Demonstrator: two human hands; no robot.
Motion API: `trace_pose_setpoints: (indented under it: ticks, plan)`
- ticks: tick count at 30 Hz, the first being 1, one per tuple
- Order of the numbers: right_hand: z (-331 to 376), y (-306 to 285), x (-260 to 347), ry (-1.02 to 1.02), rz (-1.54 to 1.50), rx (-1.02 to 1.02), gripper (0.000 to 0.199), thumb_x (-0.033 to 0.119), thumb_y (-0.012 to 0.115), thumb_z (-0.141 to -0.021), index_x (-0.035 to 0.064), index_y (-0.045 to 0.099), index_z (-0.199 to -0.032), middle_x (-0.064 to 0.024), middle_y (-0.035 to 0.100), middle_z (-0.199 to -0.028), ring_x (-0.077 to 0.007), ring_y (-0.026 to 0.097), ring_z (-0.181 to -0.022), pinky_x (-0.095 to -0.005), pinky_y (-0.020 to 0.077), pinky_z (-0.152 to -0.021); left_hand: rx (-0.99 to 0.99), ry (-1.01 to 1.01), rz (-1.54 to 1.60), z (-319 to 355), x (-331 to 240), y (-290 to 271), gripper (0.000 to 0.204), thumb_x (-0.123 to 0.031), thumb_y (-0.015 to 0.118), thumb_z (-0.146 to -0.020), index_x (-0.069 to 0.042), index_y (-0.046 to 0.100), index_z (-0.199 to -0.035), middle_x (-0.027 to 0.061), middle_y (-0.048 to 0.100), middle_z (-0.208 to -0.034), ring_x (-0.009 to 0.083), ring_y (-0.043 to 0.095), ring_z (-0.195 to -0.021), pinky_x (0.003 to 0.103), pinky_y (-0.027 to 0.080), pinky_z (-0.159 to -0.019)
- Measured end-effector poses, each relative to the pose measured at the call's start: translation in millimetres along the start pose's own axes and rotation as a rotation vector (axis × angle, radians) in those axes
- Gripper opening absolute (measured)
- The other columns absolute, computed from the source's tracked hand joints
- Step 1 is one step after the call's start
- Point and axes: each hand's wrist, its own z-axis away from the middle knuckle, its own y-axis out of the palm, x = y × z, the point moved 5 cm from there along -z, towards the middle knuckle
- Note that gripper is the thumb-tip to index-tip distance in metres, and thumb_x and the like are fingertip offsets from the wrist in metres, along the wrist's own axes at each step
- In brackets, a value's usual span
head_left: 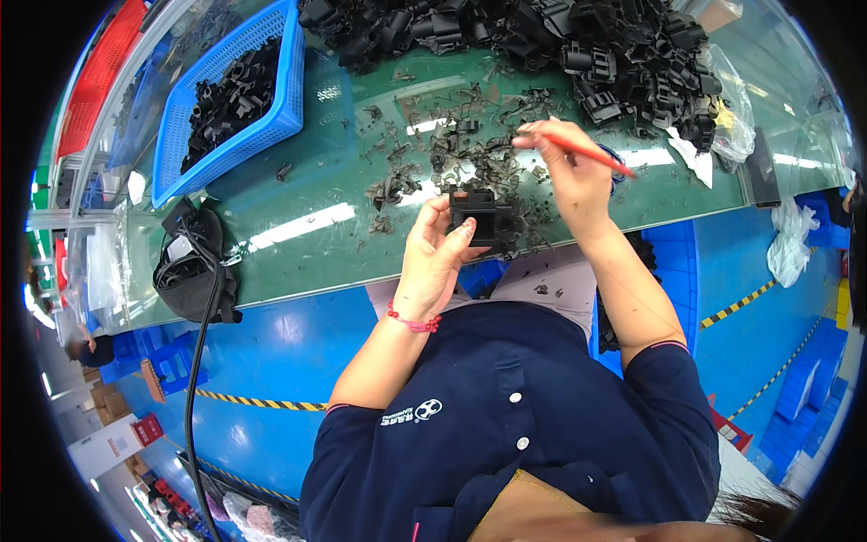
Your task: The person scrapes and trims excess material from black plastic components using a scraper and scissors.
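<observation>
While my left hand grips the black part mid-frame, my right hand pinches a red tool; trimming next needs a steady tip.

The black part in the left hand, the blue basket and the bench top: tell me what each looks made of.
Black part, held by the left hand: probably moulded plastic, matt, with crisp square walls. Blue basket: plastic, going by its moulded lattice sides and even colour. Bench top: a smooth green sheet, perhaps rubber or vinyl matting; it mirrors the ceiling lights in bright streaks, so the finish is glossy.
</observation>
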Motion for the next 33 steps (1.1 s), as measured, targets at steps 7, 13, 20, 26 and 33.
trace_pose_setpoints:
  ticks: [7,13,20,26,33]
  plan:
    - [3.3,1.6,-10.9,0.236,-0.189,0.182,0.013,0.011,0.062,-0.083,0.0018,0.065,-0.092,-0.0096,0.061,-0.102,-0.0183,0.055,-0.101,-0.0322,0.0425,-0.088,0.0,0.118,-0.005,-2.1,-9.6,1.2,0.038,-0.008,0.06,-0.085,-0.01,0.041,-0.118,0.0057,0.048,-0.117,0.0193,0.054,-0.104,0.036,0.05,-0.083]
    - [9.5,16.6,1.6,0.358,-0.341,0.435,0.013,0.013,0.062,-0.083,0.0025,0.065,-0.09,-0.0105,0.064,-0.093,-0.0211,0.058,-0.096,-0.0336,0.0442,-0.085,-0.034,0.137,0.001,-4.8,-8.3,-6.0,0.044,0.001,0.065,-0.08,-0.004,0.042,-0.118,0.005,0.04,-0.12,0.014,0.05,-0.104,0.026,0.042,-0.089]
    - [7.0,16.6,10.5,0.375,-0.197,0.515,0.012,0.012,0.062,-0.082,0.0032,0.065,-0.09,-0.0072,0.066,-0.091,-0.0181,0.061,-0.09,-0.0364,0.0415,-0.089,-0.029,0.154,-0.049,-3.6,-12.8,-1.5,0.044,0.001,0.066,-0.079,-0.004,0.043,-0.117,0.0058,0.04,-0.119,0.0149,0.051,-0.105,0.027,0.043,-0.09]
    - [6.6,19.1,21.8,0.231,0.08,0.613,0.009,0.013,0.061,-0.083,0.0049,0.064,-0.087,-0.0022,0.066,-0.086,-0.0152,0.061,-0.085,-0.0424,0.0306,-0.099,0.007,0.242,-0.141,-4.8,-12.7,-3.5,0.045,0.006,0.066,-0.077,-0.004,0.044,-0.115,0.0066,0.037,-0.126,0.0174,0.051,-0.107,0.029,0.046,-0.09]
    - [10.3,14.8,1.4,0.412,-0.343,0.238,0.01,0.006,0.057,-0.087,-0.0016,0.06,-0.093,-0.0102,0.063,-0.087,-0.019,0.063,-0.079,-0.0276,0.0497,-0.072,0.062,0.332,-0.216,-3.7,-18.7,2.4,0.048,0.009,0.064,-0.076,-0.005,0.043,-0.116,0.0083,0.038,-0.127,0.0193,0.052,-0.108,0.03,0.047,-0.089]
